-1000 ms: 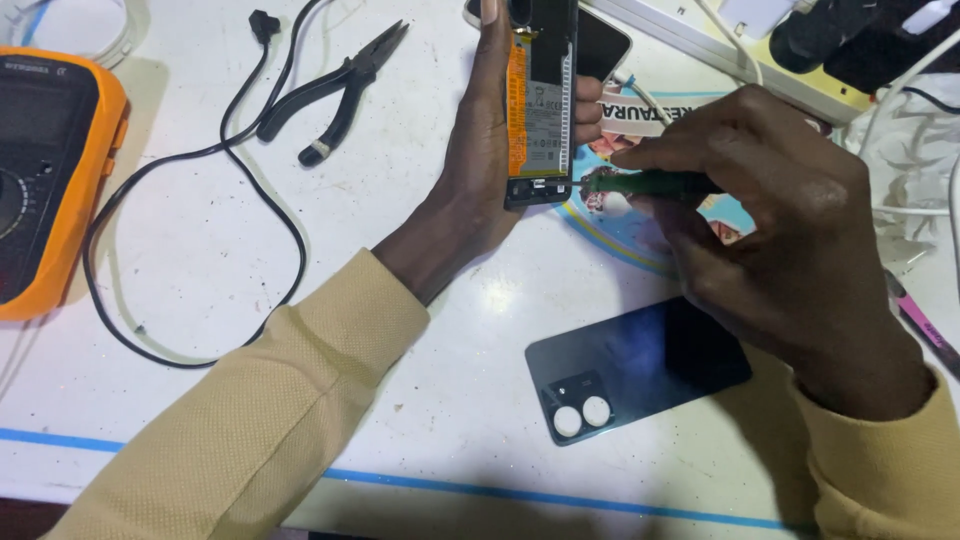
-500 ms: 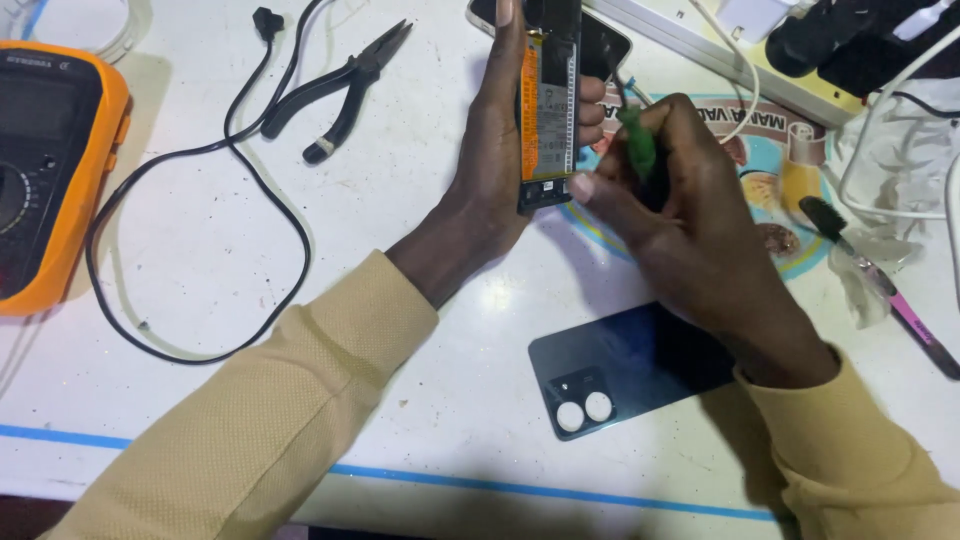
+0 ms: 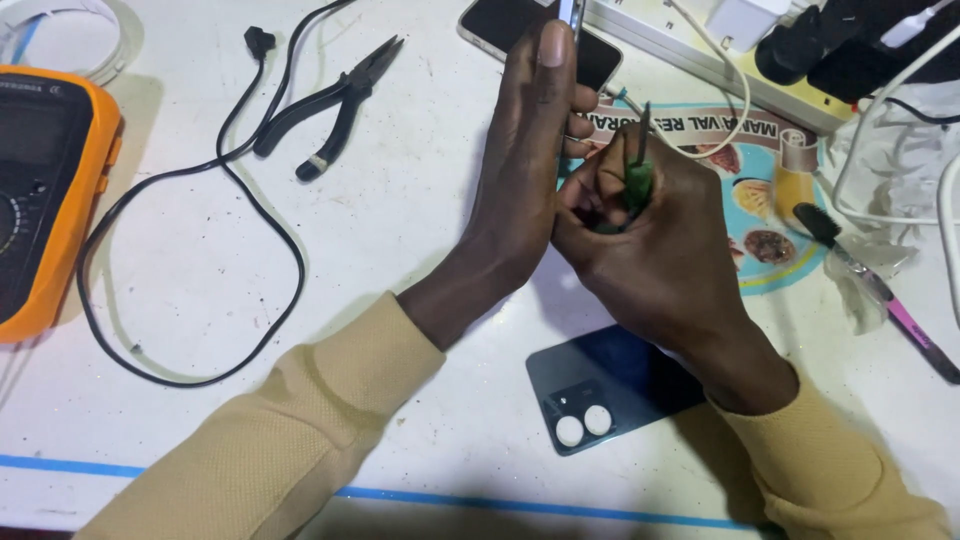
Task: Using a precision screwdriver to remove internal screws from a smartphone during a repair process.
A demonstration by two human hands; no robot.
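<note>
My left hand stands upright on its edge and grips an opened phone, of which only the top edge shows above my fingertips. My right hand presses against the left palm and is closed around a green-handled screwdriver, whose dark tip points up and away from me. The phone's dark blue back cover, with two round white camera rings, lies flat on the white table below my right wrist.
Black pliers and a looping black cable lie to the left, beside an orange multimeter. Another phone, a power strip, a round printed sticker and a pink-handled brush sit at the back right.
The phone has turned edge-on and is now mostly hidden behind my left hand. My right hand has moved left against the left palm and swung the screwdriver tip upward.
</note>
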